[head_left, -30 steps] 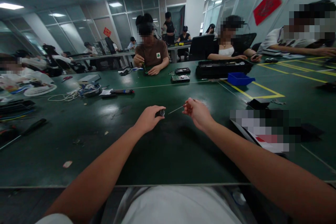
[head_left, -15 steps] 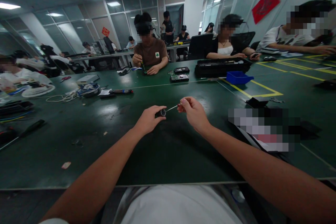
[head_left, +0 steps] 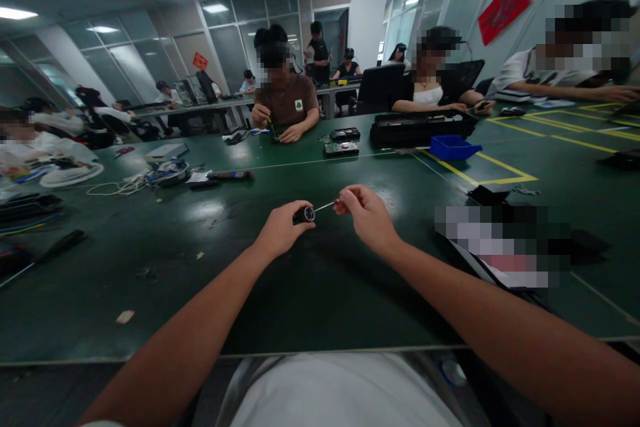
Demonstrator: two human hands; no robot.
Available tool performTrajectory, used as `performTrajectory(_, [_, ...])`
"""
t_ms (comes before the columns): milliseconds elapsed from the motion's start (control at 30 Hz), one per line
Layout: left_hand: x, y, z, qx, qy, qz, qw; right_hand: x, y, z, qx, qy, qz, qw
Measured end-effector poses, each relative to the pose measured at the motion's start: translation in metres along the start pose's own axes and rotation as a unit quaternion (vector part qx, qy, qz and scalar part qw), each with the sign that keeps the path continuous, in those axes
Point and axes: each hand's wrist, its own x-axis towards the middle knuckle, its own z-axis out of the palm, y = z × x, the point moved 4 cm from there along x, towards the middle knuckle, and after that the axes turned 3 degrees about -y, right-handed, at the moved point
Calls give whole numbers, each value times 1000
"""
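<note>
My left hand (head_left: 283,228) grips a small black cylindrical part (head_left: 306,215) between thumb and fingers, its round, light-rimmed end turned to the right. A screwdriver with a thin metal shaft (head_left: 324,207) is pinched in my right hand (head_left: 367,213); its tip reaches the round end of the part. Whether the tip sits inside the part is too small to tell. Both hands are over the green table (head_left: 330,307), near its middle.
A blue tray (head_left: 453,147) and a long black housing (head_left: 423,129) lie at the back right. Hard drives (head_left: 342,148) sit beyond my hands. Another screwdriver (head_left: 63,245) and a cable bundle (head_left: 167,172) are on the left. A person in brown works opposite.
My right hand has shifted slightly left, bringing the screwdriver closer to the black part. The part's round end is turned a little more toward the camera.
</note>
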Motion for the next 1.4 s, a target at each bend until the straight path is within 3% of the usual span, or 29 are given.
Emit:
performTrajectory(200, [-1,-1,1,-4,-13,-2,1000,-4,-11,-3,-105,-12,-3,994])
performTrajectory(600, [-3,2,5,-14,-42,-3,999,-8,-15,-3,-217,-8,-57,975])
performTrajectory(967, [-2,-2,4,-15,-38,-6,999,-10,-18,0,-227,-33,-69,971])
performTrajectory(1100, [-3,-4,3,-17,-27,-20,999,-7,-13,0,-136,-5,-56,989])
performTrajectory(1200, [-2,-2,-2,-30,12,27,999,1,-2,-2,24,18,17,999])
performTrajectory(1300, [0,1,-5,-27,35,92,995,6,16,-3,192,27,173,966])
performTrajectory(1400, [3,-3,-3,-10,11,71,997,9,20,-9,190,71,171,964])
